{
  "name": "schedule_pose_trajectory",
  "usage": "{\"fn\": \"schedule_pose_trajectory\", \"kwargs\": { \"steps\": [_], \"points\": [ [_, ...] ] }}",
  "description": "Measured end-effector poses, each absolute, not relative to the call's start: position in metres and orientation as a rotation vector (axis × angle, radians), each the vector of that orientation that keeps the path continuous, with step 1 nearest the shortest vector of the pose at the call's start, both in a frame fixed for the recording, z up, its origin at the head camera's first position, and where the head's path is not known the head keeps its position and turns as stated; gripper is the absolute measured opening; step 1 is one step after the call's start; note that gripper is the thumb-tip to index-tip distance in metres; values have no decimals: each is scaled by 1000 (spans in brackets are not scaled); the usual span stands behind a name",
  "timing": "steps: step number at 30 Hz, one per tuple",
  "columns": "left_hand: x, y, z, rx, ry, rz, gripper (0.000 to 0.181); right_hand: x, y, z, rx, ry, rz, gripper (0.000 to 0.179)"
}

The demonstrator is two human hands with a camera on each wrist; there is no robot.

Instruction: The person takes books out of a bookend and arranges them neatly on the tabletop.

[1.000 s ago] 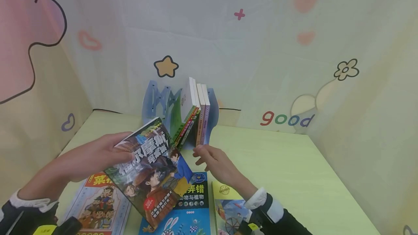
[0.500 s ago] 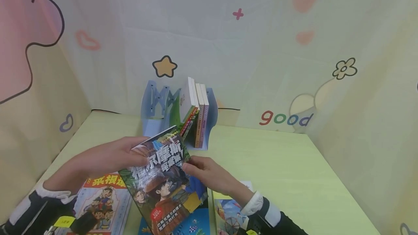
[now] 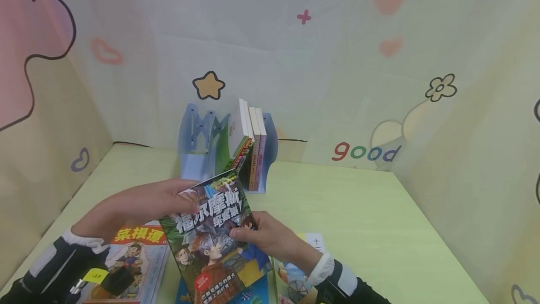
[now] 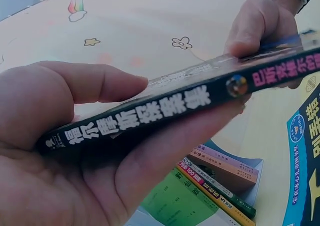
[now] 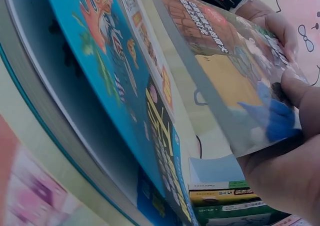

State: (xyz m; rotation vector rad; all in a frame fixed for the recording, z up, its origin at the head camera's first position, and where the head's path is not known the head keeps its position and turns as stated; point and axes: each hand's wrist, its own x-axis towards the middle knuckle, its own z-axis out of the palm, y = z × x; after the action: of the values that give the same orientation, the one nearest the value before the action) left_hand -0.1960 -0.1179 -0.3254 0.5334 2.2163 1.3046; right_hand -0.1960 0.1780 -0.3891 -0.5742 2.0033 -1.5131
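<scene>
A dark comic-style paperback, with white Chinese title lettering and cartoon figures on its cover, is held tilted above the table between both hands. My left hand grips its upper left side, thumb on the cover. In the left wrist view, the lettered spine lies along the left palm, fingers underneath. My right hand pinches the right edge, its thumb on the front cover. The right wrist view shows the pale page edges and the right thumb on the cover.
A blue expandable book rack at the back holds several leaning books at its right side. On the table lie a red-and-blue book at left, a blue book partly under the held one, and an illustrated book at right.
The left hand has brought the paperback right and slightly down. My right hand, apart from it a second ago, has come to its right edge and now grips it with the thumb on the cover.
</scene>
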Motion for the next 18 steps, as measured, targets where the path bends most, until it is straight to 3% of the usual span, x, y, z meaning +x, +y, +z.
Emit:
{"fn": "schedule_pose_trajectory", "kwargs": {
  "steps": [18],
  "points": [
    [-186, -125, -328, 422, 1880, 1684, 84, -185, 187, -394, -504, 1832, -1819, 33]
  ]
}}
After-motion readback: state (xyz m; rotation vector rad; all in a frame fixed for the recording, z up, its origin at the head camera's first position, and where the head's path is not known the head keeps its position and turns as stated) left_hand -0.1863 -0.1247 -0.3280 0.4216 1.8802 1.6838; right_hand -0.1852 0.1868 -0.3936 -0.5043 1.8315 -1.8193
